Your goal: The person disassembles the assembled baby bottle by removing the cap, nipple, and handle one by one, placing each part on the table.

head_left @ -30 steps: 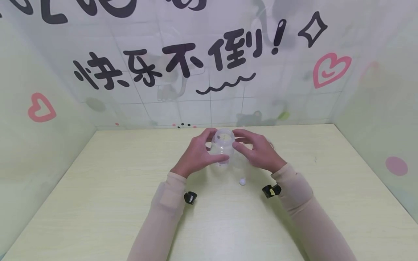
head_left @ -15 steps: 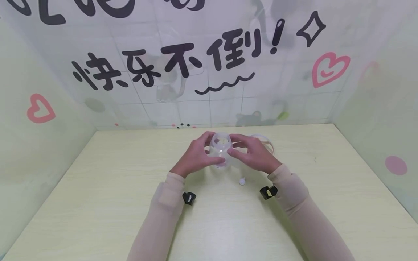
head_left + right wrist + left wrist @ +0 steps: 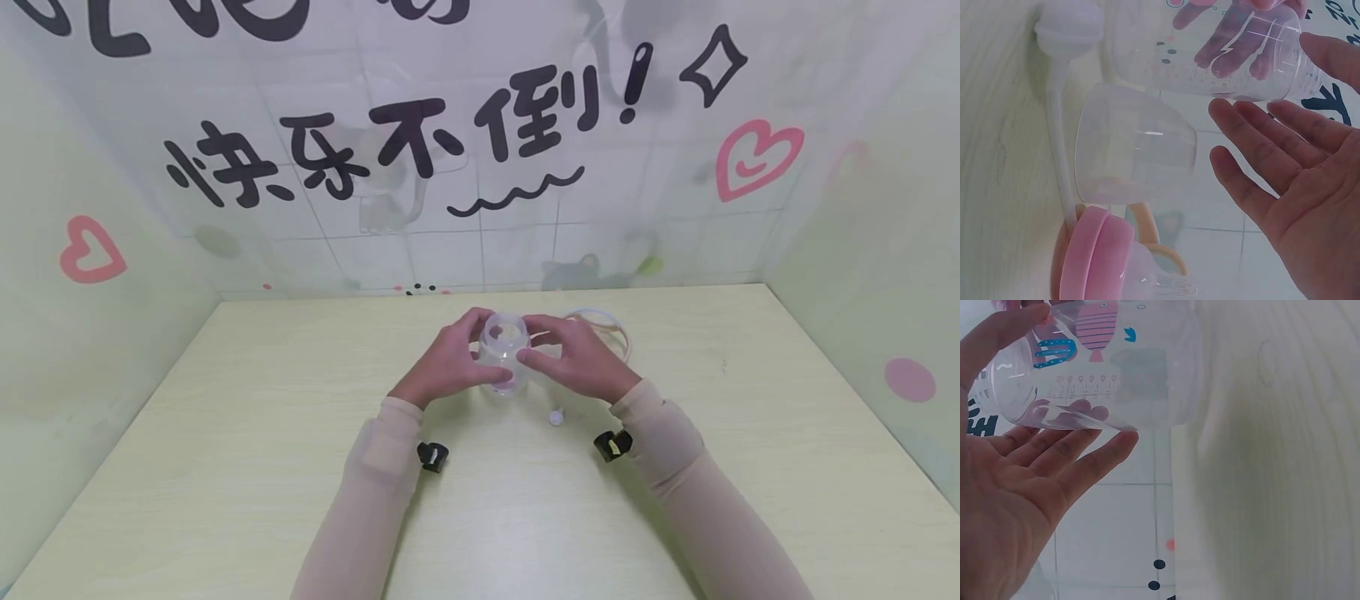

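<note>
A clear baby bottle (image 3: pixel 504 354), without a top on its neck, is held between both hands near the back of the table. Its wall carries a printed pink striped fish (image 3: pixel 1095 328) and a measuring scale. My left hand (image 3: pixel 450 362) grips it from the left, thumb across the near side and fingers behind. From the right, my right hand (image 3: pixel 581 358) holds the upper part, thumb in front near the neck and fingertips on the far side. The bottle's neck points up in the head view.
Right of the bottle stand a translucent cap (image 3: pixel 1135 147) and a pink collar (image 3: pixel 1094 256) with a clear teat and orange handles (image 3: pixel 1144 222). A straw with a white ball end (image 3: pixel 556 417) lies nearer the person. A printed wall (image 3: pixel 480 250) borders the table's back.
Both hands and the bottle have come a little toward the person and slightly left. More of the ring-like handles behind the right hand shows now.
</note>
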{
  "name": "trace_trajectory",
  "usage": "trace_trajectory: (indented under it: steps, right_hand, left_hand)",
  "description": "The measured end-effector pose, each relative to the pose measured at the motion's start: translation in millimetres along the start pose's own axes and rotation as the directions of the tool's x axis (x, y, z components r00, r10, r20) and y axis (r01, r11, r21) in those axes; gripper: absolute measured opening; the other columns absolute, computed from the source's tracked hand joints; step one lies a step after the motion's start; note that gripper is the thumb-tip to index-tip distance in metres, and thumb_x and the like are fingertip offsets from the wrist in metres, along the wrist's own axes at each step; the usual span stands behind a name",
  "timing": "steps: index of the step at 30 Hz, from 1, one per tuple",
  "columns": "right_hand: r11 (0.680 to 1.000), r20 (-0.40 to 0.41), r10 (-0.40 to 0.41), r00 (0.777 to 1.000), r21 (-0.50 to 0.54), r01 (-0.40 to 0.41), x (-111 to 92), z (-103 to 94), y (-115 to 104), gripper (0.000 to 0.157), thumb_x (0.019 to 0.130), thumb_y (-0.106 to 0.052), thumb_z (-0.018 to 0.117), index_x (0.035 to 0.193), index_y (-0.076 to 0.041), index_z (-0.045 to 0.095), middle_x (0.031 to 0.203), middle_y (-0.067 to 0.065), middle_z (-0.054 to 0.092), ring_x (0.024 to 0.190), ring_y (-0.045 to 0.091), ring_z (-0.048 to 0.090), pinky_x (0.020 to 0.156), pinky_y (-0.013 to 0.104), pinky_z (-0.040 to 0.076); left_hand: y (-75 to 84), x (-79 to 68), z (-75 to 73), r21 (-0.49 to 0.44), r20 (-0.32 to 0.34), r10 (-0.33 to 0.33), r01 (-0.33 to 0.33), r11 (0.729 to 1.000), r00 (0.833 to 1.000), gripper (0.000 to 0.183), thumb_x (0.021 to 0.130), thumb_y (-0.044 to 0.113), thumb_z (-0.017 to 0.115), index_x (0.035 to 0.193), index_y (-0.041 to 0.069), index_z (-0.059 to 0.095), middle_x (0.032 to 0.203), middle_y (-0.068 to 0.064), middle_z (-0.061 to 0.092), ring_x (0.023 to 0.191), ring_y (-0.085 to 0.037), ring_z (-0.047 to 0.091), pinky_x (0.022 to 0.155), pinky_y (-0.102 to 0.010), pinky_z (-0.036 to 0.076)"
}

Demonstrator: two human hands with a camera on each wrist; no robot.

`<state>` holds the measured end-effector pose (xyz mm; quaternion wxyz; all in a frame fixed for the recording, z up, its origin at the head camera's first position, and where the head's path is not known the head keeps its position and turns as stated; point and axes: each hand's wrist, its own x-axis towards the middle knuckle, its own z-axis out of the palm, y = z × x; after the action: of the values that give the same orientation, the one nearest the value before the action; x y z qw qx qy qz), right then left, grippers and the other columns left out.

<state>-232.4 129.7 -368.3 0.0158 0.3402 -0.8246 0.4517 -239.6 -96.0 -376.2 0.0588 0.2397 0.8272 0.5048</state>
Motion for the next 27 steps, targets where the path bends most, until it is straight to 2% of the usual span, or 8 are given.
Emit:
trace_trajectory:
  steps: [5,20,24,27]
  right_hand:
    - [1.0,0.006,0.008,1.0,-0.003,-0.008,0.1,1.2,1.6,0.041,0.094,-0.015,0.067,0.13,0.004,0.06,0.126,0.017,0.065,0.106,0.035,0.067,0.093,0.053,0.051]
    - [1.0,0.013,0.024,1.0,-0.02,-0.023,-0.5,1.6,-0.8,0.043,0.095,-0.016,0.067,0.133,0.002,0.058,0.128,0.016,0.064,0.107,0.034,0.067,0.094,0.053,0.051]
    - [0.996,-0.006,0.052,0.999,-0.072,-0.053,-2.3,-3.1,-1.6,0.045,0.096,-0.02,0.066,0.135,0.001,0.057,0.132,0.017,0.062,0.109,0.032,0.067,0.096,0.055,0.049]
    - [0.986,-0.041,0.099,0.994,-0.133,-0.104,-4.8,-10.7,-2.1,0.049,0.097,-0.025,0.065,0.138,-0.001,0.055,0.134,0.016,0.06,0.115,0.031,0.063,0.096,0.057,0.047]
  left_hand:
    - [-0.7,-0.9,-1.0,0.0,0.014,-0.015,0.015,1.0,1.0,0.07,0.074,0.014,0.086,0.133,0.01,0.048,0.129,-0.002,0.059,0.129,-0.027,0.052,0.098,-0.045,0.05]
    - [-0.6,-1.9,-3.1,-0.001,0.039,-0.039,0.039,0.999,0.998,0.071,0.076,0.015,0.085,0.135,0.011,0.046,0.132,-0.002,0.057,0.132,-0.025,0.05,0.099,-0.042,0.049]
    - [-1.0,-3.8,-8.7,0.056,0.076,-0.054,0.05,0.997,0.996,0.082,0.075,0.022,0.087,0.142,0.014,0.042,0.136,-0.002,0.057,0.133,-0.023,0.049,0.101,-0.047,0.047]
    - [-1.5,-6.9,-16.8,0.125,0.11,-0.067,0.053,0.991,0.992,0.086,0.077,0.019,0.083,0.149,0.016,0.037,0.139,-0.003,0.056,0.133,-0.024,0.049,0.105,-0.051,0.042]
